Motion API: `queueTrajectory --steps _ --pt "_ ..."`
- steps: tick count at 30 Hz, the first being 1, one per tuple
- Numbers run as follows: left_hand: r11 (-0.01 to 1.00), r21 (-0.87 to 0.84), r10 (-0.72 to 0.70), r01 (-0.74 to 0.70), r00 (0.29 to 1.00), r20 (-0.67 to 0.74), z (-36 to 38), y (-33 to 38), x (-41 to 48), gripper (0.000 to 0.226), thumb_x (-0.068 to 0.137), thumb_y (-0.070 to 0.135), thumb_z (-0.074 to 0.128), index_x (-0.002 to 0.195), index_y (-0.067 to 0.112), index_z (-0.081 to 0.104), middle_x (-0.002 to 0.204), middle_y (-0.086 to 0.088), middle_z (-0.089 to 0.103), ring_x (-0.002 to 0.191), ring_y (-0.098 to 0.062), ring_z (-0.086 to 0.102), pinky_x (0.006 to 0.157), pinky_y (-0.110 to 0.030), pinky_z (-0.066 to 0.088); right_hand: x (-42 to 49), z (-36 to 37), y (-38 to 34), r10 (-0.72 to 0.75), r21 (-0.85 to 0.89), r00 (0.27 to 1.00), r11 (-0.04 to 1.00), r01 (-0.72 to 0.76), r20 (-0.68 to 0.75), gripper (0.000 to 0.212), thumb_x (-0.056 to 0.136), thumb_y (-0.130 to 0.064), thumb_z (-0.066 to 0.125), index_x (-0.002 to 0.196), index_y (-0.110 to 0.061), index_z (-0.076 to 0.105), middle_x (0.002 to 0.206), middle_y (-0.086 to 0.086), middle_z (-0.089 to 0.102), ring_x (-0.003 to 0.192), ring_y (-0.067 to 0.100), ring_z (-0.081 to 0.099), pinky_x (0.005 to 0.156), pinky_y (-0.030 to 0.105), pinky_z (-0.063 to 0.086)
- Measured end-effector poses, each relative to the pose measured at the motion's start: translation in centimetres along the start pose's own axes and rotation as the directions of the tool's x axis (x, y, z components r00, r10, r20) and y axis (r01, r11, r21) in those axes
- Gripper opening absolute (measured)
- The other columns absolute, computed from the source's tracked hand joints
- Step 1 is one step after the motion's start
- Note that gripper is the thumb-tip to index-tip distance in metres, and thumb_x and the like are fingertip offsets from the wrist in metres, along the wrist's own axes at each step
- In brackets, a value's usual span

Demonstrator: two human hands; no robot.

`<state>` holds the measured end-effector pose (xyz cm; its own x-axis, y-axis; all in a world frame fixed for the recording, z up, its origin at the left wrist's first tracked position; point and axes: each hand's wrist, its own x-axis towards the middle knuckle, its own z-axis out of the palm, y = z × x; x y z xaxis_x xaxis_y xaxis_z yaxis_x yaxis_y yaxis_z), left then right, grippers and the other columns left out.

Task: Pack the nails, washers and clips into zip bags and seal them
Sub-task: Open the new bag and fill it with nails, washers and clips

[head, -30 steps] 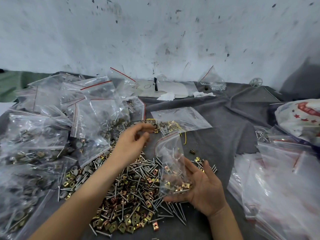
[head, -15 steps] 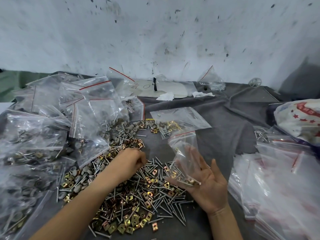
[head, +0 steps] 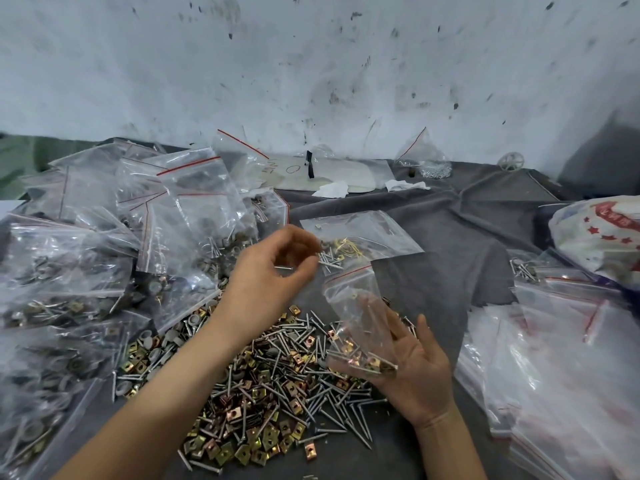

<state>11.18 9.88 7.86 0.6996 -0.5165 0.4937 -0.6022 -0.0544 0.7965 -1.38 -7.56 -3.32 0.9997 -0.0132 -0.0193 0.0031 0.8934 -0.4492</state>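
A heap of loose nails, brass clips and grey washers (head: 263, 386) lies on the grey cloth in front of me. My right hand (head: 412, 372) lies palm up under a clear zip bag (head: 356, 323) with a red strip; the bag stands with its mouth up and holds a few clips and nails at its bottom. My left hand (head: 273, 271) is raised just left of the bag's mouth, fingertips pinched on a nail (head: 284, 268). Another clear bag (head: 360, 237) with nails and yellow wire lies flat behind.
Filled zip bags (head: 104, 258) are piled high on the left. A stack of empty zip bags (head: 554, 368) lies on the right, below a printed plastic sack (head: 602, 240). White papers (head: 332, 174) and a small bag (head: 422, 161) sit at the back by the wall.
My left hand has come up from the heap with a nail and now hovers by the bag's mouth. The right hand still holds the bag, shifted slightly.
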Motion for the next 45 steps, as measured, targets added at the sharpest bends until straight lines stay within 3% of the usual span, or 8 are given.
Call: queueTrajectory --steps 14,21,26,30,33,38,42,45 --pt "1.0 -0.001 0.006 -0.006 0.97 0.244 0.8 1.0 -0.3 0.011 0.091 0.017 0.061 0.097 0.022 0.069 0.09 0.012 0.071 0.084 -0.002 0.066 0.074 -0.013 0.049 0.0 -0.2 0.4 0.06 -0.039 0.996 0.998 -0.058 0.064 0.058 0.099 -0.043 0.039 0.143 -0.005 0.036 0.155 0.012 0.026 0.14 0.041 0.024 0.103 0.077 0.003" --pt "0.993 -0.055 -0.077 0.104 0.93 0.359 0.7 -0.6 -1.0 0.048 0.083 -0.015 0.045 0.1 0.025 0.067 0.117 0.017 0.063 0.108 -0.014 0.06 0.087 -0.042 0.052 -0.2 0.6 -0.1 0.062 0.0 0.984 0.998 -0.063 0.169 0.057 0.101 -0.042 0.032 0.146 -0.006 0.031 0.155 0.011 0.027 0.142 0.04 0.02 0.102 0.076 -0.006" --pt "0.994 -0.047 -0.075 0.099 0.929 0.363 0.9 -1.0 -0.9 0.023 0.091 0.005 0.059 0.092 0.026 0.067 0.089 0.019 0.069 0.084 0.003 0.063 0.075 -0.011 0.045 -0.3 0.7 0.2 0.067 -0.122 0.996 0.991 -0.059 0.066 0.056 0.098 -0.033 0.048 0.149 -0.023 0.026 0.154 0.009 0.029 0.133 0.04 0.038 0.104 0.072 0.02" --pt "0.999 0.04 -0.022 0.009 0.946 0.324 0.6 -0.9 -0.2 0.021 0.09 0.01 0.062 0.086 0.031 0.064 0.072 0.02 0.064 0.067 0.004 0.057 0.062 -0.008 0.04 -0.1 0.9 0.7 0.081 -0.431 0.997 0.899 -0.076 -0.008 0.048 0.093 -0.034 0.056 0.138 -0.017 0.049 0.143 0.01 0.047 0.118 0.036 0.056 0.088 0.061 0.048" --pt "0.99 0.114 0.034 -0.079 0.935 0.354 0.5 -1.0 0.2 0.013 0.093 0.011 0.059 0.088 0.023 0.064 0.068 0.014 0.06 0.06 -0.002 0.051 0.056 -0.013 0.037 -0.1 1.2 0.8 0.126 -0.398 0.99 0.906 -0.142 -0.066 0.042 0.095 -0.028 0.046 0.13 -0.006 0.055 0.136 0.02 0.052 0.115 0.04 0.057 0.084 0.054 0.051" --pt "0.984 0.147 0.034 -0.097 0.925 0.379 0.2 -1.3 0.3 0.014 0.095 0.013 0.056 0.09 0.025 0.062 0.073 0.01 0.062 0.064 -0.005 0.054 0.059 -0.014 0.038 0.0 1.1 0.9 0.078 -0.439 0.99 0.89 -0.121 -0.113 0.041 0.094 -0.025 0.049 0.126 -0.002 0.055 0.131 0.028 0.053 0.111 0.046 0.056 0.092 0.062 0.046" --pt "0.988 0.139 0.009 -0.071 0.915 0.402 0.4 -1.6 0.1 0.023 0.096 0.01 0.052 0.088 0.031 0.055 0.077 0.01 0.067 0.059 0.001 0.057 0.056 -0.011 0.04 0.0 1.5 0.8 0.027 -0.403 0.994 0.913 -0.069 -0.11 0.015 0.08 -0.014 0.065 0.092 -0.007 0.065 0.107 0.025 0.065 0.089 0.038 0.065 0.076 0.054 0.055" --pt "0.995 0.099 -0.054 0.015 0.912 0.407 0.4 -2.0 -0.1 0.02 0.098 0.009 0.047 0.088 0.025 0.052 0.082 0.005 0.069 0.049 -0.008 0.06 0.049 -0.021 0.046 -0.1 1.3 1.0 -0.043 -0.373 0.989 0.928 -0.012 -0.139 0.001 0.082 -0.007 0.063 0.082 -0.008 0.064 0.087 0.017 0.066 0.082 0.035 0.065 0.069 0.047 0.056"
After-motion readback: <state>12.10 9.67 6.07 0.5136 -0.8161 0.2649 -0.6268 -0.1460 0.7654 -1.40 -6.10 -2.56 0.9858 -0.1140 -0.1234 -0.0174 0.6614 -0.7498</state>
